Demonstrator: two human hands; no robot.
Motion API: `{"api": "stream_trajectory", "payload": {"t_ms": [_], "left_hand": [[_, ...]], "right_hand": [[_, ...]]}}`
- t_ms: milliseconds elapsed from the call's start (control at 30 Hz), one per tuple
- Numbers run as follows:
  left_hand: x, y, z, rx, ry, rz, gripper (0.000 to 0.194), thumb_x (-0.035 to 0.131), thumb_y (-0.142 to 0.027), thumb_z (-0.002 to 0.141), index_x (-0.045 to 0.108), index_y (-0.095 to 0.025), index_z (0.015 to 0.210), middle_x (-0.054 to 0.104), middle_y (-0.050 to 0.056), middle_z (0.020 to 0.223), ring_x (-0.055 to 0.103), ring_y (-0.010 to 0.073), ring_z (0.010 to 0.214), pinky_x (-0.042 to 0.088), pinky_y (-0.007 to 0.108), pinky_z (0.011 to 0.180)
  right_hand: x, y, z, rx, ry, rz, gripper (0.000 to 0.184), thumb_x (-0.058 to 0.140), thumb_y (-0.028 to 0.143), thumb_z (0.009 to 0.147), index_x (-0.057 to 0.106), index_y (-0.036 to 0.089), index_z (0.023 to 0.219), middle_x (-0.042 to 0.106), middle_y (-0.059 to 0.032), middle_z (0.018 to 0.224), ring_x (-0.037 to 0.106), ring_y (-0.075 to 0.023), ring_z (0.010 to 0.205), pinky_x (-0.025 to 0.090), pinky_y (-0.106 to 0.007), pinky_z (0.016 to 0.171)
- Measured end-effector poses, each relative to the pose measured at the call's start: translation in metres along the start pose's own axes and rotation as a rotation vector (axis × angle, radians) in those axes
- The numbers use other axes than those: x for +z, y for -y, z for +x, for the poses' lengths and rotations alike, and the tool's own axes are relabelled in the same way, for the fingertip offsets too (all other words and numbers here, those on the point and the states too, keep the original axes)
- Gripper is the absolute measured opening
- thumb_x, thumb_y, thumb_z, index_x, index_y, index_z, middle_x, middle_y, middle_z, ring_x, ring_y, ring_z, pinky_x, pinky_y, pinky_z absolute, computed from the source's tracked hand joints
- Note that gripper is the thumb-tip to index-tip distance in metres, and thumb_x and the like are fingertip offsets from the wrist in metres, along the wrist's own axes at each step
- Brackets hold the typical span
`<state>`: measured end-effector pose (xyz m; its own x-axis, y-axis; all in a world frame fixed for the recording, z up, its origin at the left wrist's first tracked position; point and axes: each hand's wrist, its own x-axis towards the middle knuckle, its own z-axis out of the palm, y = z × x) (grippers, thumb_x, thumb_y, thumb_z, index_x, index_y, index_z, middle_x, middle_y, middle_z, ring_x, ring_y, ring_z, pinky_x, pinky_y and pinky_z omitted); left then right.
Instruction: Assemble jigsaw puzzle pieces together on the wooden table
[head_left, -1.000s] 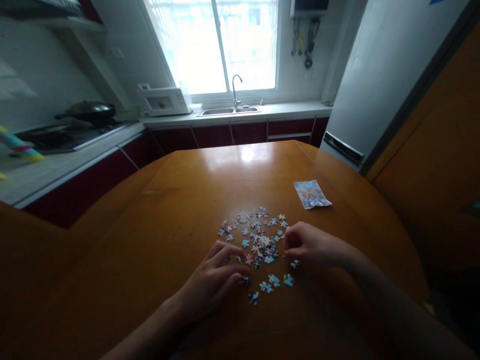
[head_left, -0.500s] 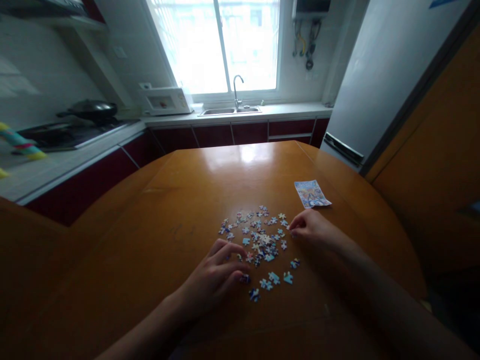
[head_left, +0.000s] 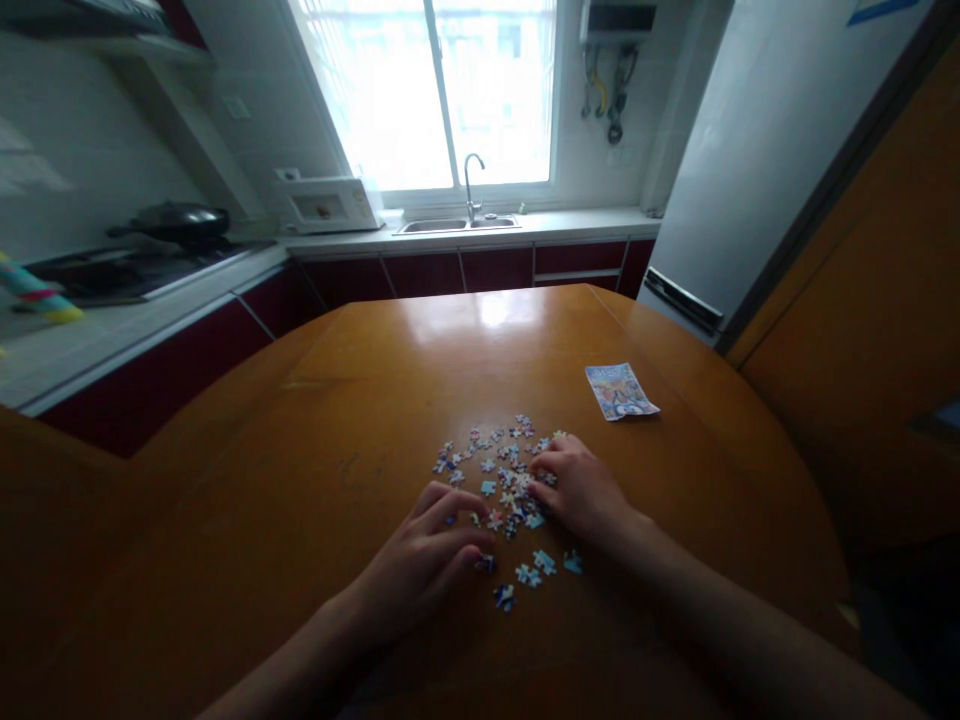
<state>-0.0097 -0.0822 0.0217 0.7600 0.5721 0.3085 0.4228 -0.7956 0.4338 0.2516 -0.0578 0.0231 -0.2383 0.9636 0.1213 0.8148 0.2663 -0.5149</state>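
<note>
Jigsaw puzzle pieces [head_left: 488, 488] lie in a loose pile on the wooden table, mostly pale blue, white and dark blue. My left hand [head_left: 435, 540] rests at the pile's left edge, fingers curved and apart, holding nothing I can see. Close to its thumb is a dark puzzle piece [head_left: 486, 564]. Over the right side of the pile is my right hand [head_left: 581, 490], its thumb and forefinger spread among the pieces and its palm covering some of them. Nearer to me, several separate pieces sit apart from the pile, among them a light blue piece [head_left: 544, 562].
A creased picture sheet [head_left: 621, 391] lies on the table [head_left: 360, 380] beyond my right hand. Past the table's far edge are a counter with a sink [head_left: 435, 226], a microwave [head_left: 330, 205] and a pan [head_left: 180, 222] on the stove. The fridge [head_left: 739, 160] stands at the right.
My right hand has moved left from the pile's right edge onto the pieces, and its fingers have parted. My left hand has stayed nearly in place.
</note>
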Motion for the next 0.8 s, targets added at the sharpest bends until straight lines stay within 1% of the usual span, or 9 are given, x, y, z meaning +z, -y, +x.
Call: {"api": "stream_trajectory", "payload": {"t_ms": [67, 167, 300, 400, 467, 567, 667, 733, 800], "left_hand": [[0.000, 0.000, 0.000, 0.003, -0.014, -0.001, 0.023, 0.052, -0.017, 0.097, 0.069, -0.025, 0.111, 0.057, 0.005, 0.123, 0.044, 0.0213, 0.114, 0.044, 0.034, 0.098], [0.000, 0.000, 0.000, 0.012, -0.030, 0.001, 0.023, 0.052, -0.017, 0.097, 0.069, -0.024, 0.111, 0.058, 0.006, 0.123, 0.045, 0.0216, 0.113, 0.045, 0.034, 0.097], [0.001, 0.000, -0.001, 0.007, -0.015, 0.002, 0.023, 0.052, -0.017, 0.097, 0.069, -0.025, 0.112, 0.057, 0.006, 0.124, 0.044, 0.0218, 0.114, 0.045, 0.035, 0.098], [0.001, 0.000, 0.000, 0.008, -0.020, -0.004, 0.023, 0.052, -0.017, 0.097, 0.069, -0.024, 0.112, 0.057, 0.006, 0.124, 0.044, 0.0219, 0.114, 0.045, 0.035, 0.097], [0.000, 0.001, 0.000, 0.007, -0.019, -0.005, 0.023, 0.052, -0.018, 0.097, 0.069, -0.024, 0.111, 0.057, 0.006, 0.123, 0.044, 0.0219, 0.114, 0.045, 0.035, 0.097], [0.000, 0.001, 0.000, 0.005, -0.010, -0.003, 0.023, 0.051, -0.018, 0.098, 0.069, -0.024, 0.111, 0.057, 0.007, 0.124, 0.045, 0.0218, 0.113, 0.045, 0.035, 0.097], [-0.001, 0.000, 0.000, 0.004, -0.002, -0.009, 0.024, 0.049, -0.021, 0.099, 0.070, -0.024, 0.111, 0.057, 0.007, 0.123, 0.045, 0.0221, 0.114, 0.045, 0.035, 0.097], [-0.001, 0.000, 0.000, 0.001, -0.003, -0.015, 0.025, 0.048, -0.022, 0.100, 0.070, -0.024, 0.111, 0.058, 0.007, 0.123, 0.045, 0.0222, 0.114, 0.046, 0.035, 0.097], [-0.001, 0.000, 0.000, 0.002, -0.004, -0.020, 0.024, 0.048, -0.022, 0.100, 0.070, -0.024, 0.111, 0.058, 0.007, 0.124, 0.045, 0.0222, 0.114, 0.046, 0.035, 0.098]], "right_hand": [[0.007, 0.002, -0.001, -0.020, 0.015, -0.012, 0.009, 0.072, 0.029, 0.085, 0.075, 0.021, 0.088, 0.066, -0.0080, 0.098, 0.058, -0.0229, 0.100, 0.045, -0.032, 0.086], [0.009, 0.000, -0.002, -0.031, 0.002, -0.013, 0.005, 0.072, 0.025, 0.084, 0.076, 0.021, 0.084, 0.066, -0.0073, 0.096, 0.058, -0.0227, 0.098, 0.045, -0.032, 0.086], [0.010, -0.004, 0.000, -0.014, -0.020, 0.080, 0.009, 0.069, 0.022, 0.084, 0.078, 0.023, 0.081, 0.069, -0.0064, 0.091, 0.060, -0.0213, 0.093, 0.045, -0.031, 0.084], [0.006, -0.011, 0.005, 0.041, -0.039, 0.196, 0.009, 0.070, 0.023, 0.084, 0.079, 0.022, 0.080, 0.071, -0.0054, 0.086, 0.062, -0.0192, 0.085, 0.045, -0.029, 0.076], [-0.004, -0.019, 0.009, 0.080, -0.060, 0.228, 0.010, 0.070, 0.023, 0.084, 0.078, 0.020, 0.080, 0.072, -0.0049, 0.083, 0.064, -0.0176, 0.078, 0.045, -0.027, 0.071], [-0.027, -0.034, 0.013, 0.166, -0.069, 0.114, 0.013, 0.066, 0.025, 0.086, 0.077, 0.019, 0.079, 0.073, -0.0055, 0.079, 0.065, -0.0173, 0.073, 0.043, -0.028, 0.066], [-0.049, -0.045, 0.011, 0.284, 0.013, -0.101, 0.013, 0.066, 0.025, 0.085, 0.076, 0.021, 0.077, 0.075, -0.0072, 0.082, 0.067, -0.0196, 0.074, 0.040, -0.029, 0.063], [-0.056, -0.046, 0.008, 0.336, 0.071, -0.213, 0.011, 0.067, 0.024, 0.083, 0.075, 0.022, 0.077, 0.076, -0.0084, 0.085, 0.067, -0.0221, 0.077, 0.038, -0.030, 0.061], [-0.059, -0.043, 0.004, 0.346, 0.130, -0.259, 0.009, 0.068, 0.024, 0.082, 0.075, 0.023, 0.076, 0.075, -0.0089, 0.085, 0.067, -0.0230, 0.076, 0.036, -0.030, 0.060]]}}
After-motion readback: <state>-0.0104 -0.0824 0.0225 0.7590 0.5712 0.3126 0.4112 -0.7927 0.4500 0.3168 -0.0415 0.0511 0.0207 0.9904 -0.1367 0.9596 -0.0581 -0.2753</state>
